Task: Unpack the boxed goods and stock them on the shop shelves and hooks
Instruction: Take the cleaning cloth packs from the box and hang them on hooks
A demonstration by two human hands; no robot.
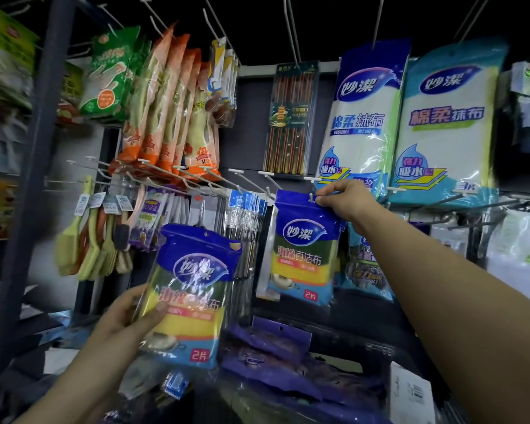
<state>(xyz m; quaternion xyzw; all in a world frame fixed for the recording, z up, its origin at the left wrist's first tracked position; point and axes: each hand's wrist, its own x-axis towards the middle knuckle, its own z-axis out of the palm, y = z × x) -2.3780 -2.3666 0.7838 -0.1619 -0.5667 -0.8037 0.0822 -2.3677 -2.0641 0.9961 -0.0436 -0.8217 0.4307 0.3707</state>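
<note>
Blue-topped sponge pack (190, 296), nearest, sits gripped in the left hand (126, 324), waiting its turn. Farther in, the right hand (343, 200) pinches the header of a second sponge pack (303, 249) at the hook (311, 195); keep the hole square and slide it fully back.

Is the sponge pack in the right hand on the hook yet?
On: the hook tip pokes through the sponge pack header hole, while the right hand pinches its top corner.
</note>
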